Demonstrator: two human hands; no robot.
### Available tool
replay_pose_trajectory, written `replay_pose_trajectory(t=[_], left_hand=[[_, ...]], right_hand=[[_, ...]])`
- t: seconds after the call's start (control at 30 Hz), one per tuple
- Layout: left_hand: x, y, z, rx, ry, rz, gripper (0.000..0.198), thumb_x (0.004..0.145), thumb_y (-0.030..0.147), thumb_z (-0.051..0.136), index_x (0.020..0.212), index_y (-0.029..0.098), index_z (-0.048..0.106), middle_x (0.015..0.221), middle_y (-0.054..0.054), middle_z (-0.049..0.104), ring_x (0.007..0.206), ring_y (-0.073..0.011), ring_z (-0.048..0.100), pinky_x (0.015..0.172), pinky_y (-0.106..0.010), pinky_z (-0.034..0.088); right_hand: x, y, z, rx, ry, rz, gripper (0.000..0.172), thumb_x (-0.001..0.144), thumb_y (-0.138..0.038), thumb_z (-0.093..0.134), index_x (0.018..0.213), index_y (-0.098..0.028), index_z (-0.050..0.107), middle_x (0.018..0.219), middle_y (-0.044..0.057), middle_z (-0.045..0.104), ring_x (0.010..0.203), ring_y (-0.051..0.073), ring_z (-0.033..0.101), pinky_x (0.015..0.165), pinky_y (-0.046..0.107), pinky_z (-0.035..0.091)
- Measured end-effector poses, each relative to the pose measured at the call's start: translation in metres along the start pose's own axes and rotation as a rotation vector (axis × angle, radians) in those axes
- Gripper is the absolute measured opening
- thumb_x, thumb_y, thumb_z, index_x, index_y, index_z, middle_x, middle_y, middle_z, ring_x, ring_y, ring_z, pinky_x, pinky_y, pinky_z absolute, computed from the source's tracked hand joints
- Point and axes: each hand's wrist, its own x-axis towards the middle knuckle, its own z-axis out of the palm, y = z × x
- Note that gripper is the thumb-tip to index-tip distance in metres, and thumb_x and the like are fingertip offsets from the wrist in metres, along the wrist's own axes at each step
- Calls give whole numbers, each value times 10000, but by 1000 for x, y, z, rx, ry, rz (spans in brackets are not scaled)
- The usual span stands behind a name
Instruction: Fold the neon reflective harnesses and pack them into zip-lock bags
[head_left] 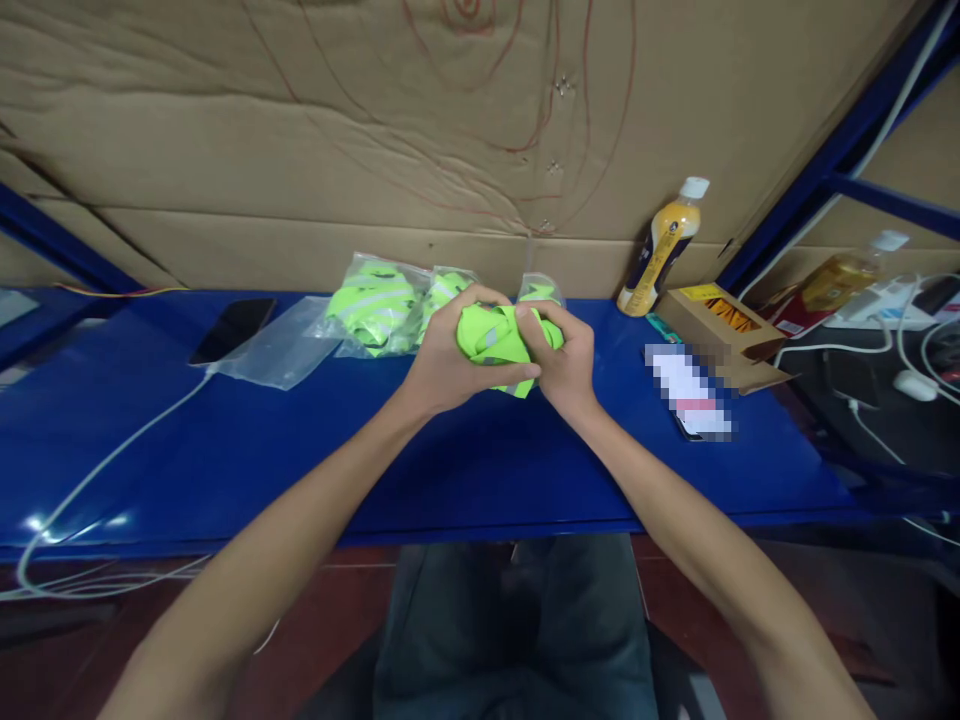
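A neon-green reflective vest (491, 335), folded into a compact bundle with grey strips, is held up between both hands above the blue table (480, 470). My left hand (448, 360) wraps the bundle from the left, its thumb stretched along the lower side. From the right, my right hand (568, 362) grips it with curled fingers and the thumb pressed on top. Just behind the hands lie clear plastic bags with similar neon-green bundles, a larger bag (375, 305) at the left and a smaller bag (540, 288) at the right. A flat clear bag (281, 345) lies left of them.
A dark phone (232, 330) lies at the left beside a white cable (112, 450). To the right are an upright yellow drink bottle (660, 250), an opened cardboard box (724, 330) and a phone with a blurred screen (688, 390). A cardboard wall (337, 150) rises behind the table.
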Motion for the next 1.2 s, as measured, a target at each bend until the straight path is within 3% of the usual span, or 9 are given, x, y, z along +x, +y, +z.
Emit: replay_pose_trajectory(t=[0.1, 0.27, 0.43, 0.5, 0.57, 0.63, 0.7, 1.03, 1.2], left_hand=[[-5, 7, 9, 26, 86, 3, 601, 647, 542, 1031, 1058, 225, 728, 995, -34, 709, 878, -209, 605, 778, -319, 497], [-7, 1, 15, -133, 194, -181, 330, 800, 469, 931, 846, 207, 735, 769, 16, 625, 669, -131, 493, 629, -275, 416], [-5, -4, 13, -318, 184, -300, 310, 724, 411, 993, 798, 204, 776, 772, 13, 665, 674, -128, 532, 620, -264, 452], [-5, -1, 12, -383, 156, -307, 273, 760, 405, 984, 870, 211, 827, 900, -20, 758, 793, -158, 651, 720, -274, 534], [-5, 3, 10, -417, 125, -277, 290, 810, 402, 961, 1022, 229, 866, 1168, -60, 814, 1065, -221, 738, 923, -313, 591], [-5, 4, 8, -444, 90, -248, 382, 846, 410, 940, 1185, 255, 856, 1400, -76, 768, 1291, -283, 711, 1067, -375, 590], [-5, 3, 5, -485, 45, -241, 427, 889, 432, 905, 1280, 279, 829, 1508, -78, 715, 1367, -318, 689, 1091, -423, 607], [-6, -14, 7, -536, -60, -249, 538, 923, 596, 814, 1350, 269, 788, 1669, -92, 578, 1562, -378, 529, 1204, -477, 560], [-7, -22, 4, -418, -20, -138, 554, 962, 645, 746, 1338, 241, 787, 1571, -118, 666, 1509, -349, 588, 1258, -477, 493]], right_hand=[[-5, -6, 3, -87, 42, -44, 429, 1009, -671, 634, 971, -267, 774, 1028, 58, 807, 1020, 257, 730, 968, 402, 563], [-5, -9, 0, -134, -50, -128, 545, 1103, -669, 451, 1045, -272, 820, 1075, 80, 808, 1031, 249, 713, 1001, 431, 562], [-1, -2, -4, -161, -162, -141, 561, 940, -765, 702, 1174, -263, 793, 1207, 112, 775, 1154, 264, 717, 1073, 441, 562], [1, 1, -4, -148, -198, -163, 648, 851, -781, 794, 1244, -268, 753, 1293, 114, 762, 1248, 279, 696, 1140, 454, 538], [2, 2, -5, -122, -205, -178, 723, 793, -783, 845, 1282, -265, 720, 1333, 112, 751, 1294, 287, 676, 1176, 465, 521], [3, 3, -5, -101, -210, -178, 756, 790, -767, 859, 1322, -255, 697, 1365, 116, 733, 1309, 287, 671, 1188, 470, 515], [4, 4, -6, -91, -225, -171, 757, 813, -740, 857, 1363, -250, 684, 1425, 126, 703, 1354, 286, 654, 1214, 471, 499], [4, 5, -8, -29, -294, -5, 524, 715, -519, 988, 1150, -276, 824, 1475, 89, 705, 1437, 291, 632, 1262, 493, 487], [5, -5, -9, 56, -312, 26, 488, 694, -548, 987, 1026, -229, 824, 1180, 70, 795, 1135, 262, 738, 1088, 445, 584]])
